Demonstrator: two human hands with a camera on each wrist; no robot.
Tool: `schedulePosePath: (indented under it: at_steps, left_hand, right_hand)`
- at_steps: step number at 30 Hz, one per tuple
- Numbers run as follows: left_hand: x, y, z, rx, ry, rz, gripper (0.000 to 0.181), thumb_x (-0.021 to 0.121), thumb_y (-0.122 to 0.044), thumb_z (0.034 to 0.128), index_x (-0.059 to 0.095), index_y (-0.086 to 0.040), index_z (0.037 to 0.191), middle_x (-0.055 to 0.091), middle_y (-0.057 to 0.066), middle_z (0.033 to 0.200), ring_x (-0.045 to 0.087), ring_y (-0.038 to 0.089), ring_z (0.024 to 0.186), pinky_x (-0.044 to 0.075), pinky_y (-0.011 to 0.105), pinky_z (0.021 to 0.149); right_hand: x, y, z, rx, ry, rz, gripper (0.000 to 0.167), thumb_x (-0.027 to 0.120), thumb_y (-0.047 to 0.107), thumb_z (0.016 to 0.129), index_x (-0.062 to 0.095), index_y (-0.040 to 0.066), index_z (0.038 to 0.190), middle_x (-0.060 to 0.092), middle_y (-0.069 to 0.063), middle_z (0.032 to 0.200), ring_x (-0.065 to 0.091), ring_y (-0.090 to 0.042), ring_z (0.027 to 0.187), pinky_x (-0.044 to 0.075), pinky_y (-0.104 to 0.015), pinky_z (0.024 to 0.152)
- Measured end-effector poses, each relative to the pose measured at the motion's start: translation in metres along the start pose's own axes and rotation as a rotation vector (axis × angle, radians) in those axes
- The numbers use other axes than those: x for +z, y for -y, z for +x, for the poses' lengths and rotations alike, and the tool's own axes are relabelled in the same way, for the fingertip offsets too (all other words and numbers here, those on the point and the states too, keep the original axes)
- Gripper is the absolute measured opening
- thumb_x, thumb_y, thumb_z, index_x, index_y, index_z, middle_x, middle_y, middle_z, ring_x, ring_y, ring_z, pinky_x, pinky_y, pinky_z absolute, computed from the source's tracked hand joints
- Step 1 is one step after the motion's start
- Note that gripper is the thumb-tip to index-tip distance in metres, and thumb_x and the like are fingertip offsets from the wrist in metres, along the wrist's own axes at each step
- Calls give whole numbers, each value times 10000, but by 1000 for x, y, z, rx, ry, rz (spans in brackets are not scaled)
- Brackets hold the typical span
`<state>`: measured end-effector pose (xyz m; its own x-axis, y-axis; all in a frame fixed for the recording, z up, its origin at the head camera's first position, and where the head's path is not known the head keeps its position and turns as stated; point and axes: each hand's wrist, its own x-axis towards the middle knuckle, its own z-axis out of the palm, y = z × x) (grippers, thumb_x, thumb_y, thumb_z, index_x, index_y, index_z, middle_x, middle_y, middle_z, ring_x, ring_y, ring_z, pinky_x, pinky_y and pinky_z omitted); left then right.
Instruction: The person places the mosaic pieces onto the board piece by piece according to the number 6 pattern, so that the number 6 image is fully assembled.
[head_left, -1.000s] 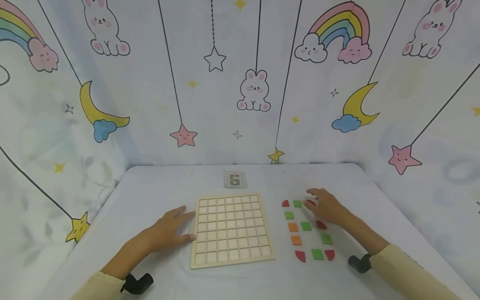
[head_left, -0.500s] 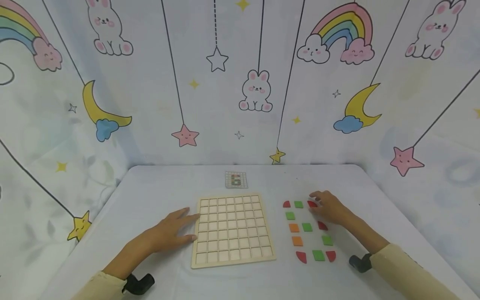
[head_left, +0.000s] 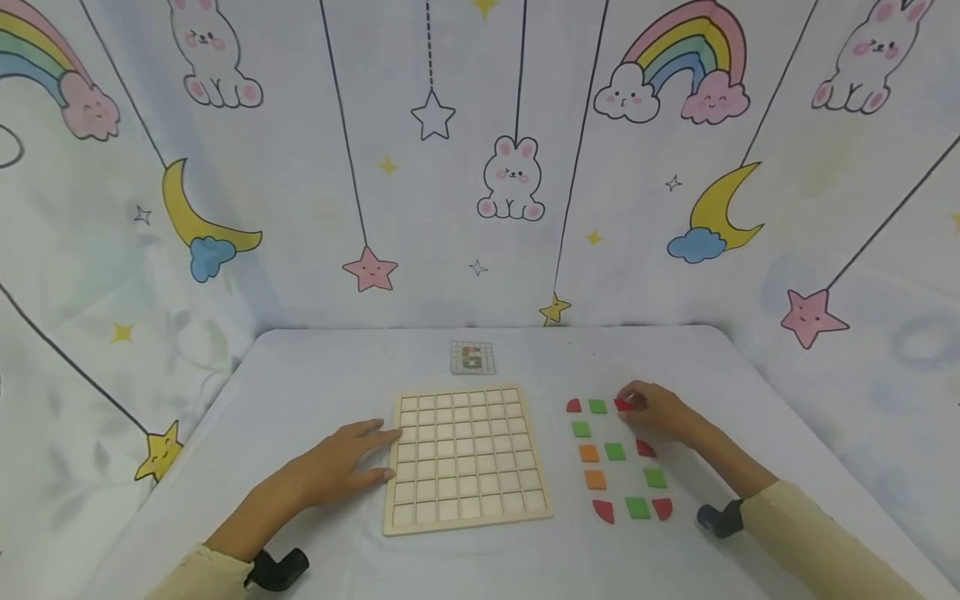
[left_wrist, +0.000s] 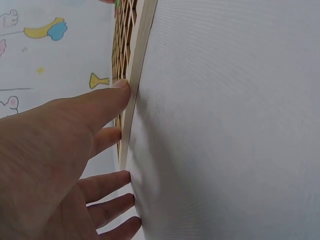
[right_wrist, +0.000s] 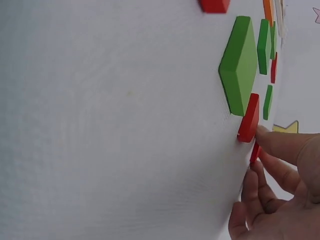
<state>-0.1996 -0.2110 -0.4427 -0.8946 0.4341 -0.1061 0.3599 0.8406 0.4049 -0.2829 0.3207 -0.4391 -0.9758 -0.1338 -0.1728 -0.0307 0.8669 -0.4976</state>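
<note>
My left hand [head_left: 337, 464] is spread with fingers extended, thumb and index at the left edge of the wooden grid board [head_left: 447, 472]. The board lies flat on the white tabletop [head_left: 337, 367]. My right hand [head_left: 658, 410] pinches a red piece [head_left: 622, 405] between thumb and fingers, at the far right corner of the loose pieces. These lie right of the board: red quarter-rounds, green squares and two orange squares. Nearest in that row: a green square [head_left: 597, 407], then another red quarter-round [head_left: 573, 407]. Small gridded card [head_left: 472, 358] sits beyond the board, apart from it.
</note>
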Motion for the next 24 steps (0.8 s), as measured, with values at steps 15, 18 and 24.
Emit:
schedulePosePath:
  at_steps: [15,18,24]
  left_hand:
    - [-2,-4,-2,-9,14,-44,720,705,-502,994,497,-132,1575,397,264,1636,380,490,1509,345,665,1211]
    - [-2,-4,0,-23,23,-52,740,711,-516,984,489,-139,1581,384,254,1648,367,482,1521,337,660,1218]
    - [0,-1,0,-19,24,-55,742,710,-510,986,485,-130,1583,382,260,1647,363,482,1523,335,657,1222]
  right_hand:
    - [0,-2,-1,11,-19,42,319,719,191,1006,641,12,1258,678,-150,1158,616,-306,1060,586,-518,1017]
    - [0,-2,-1,4,-28,32,321,723,191,1007,642,0,1252,681,-152,1151,616,-306,1056,586,-523,1016]
    - [-2,3,-2,-39,-38,21,310,715,166,1007,638,-19,1243,679,-171,1157,611,-320,1065,570,-545,1020]
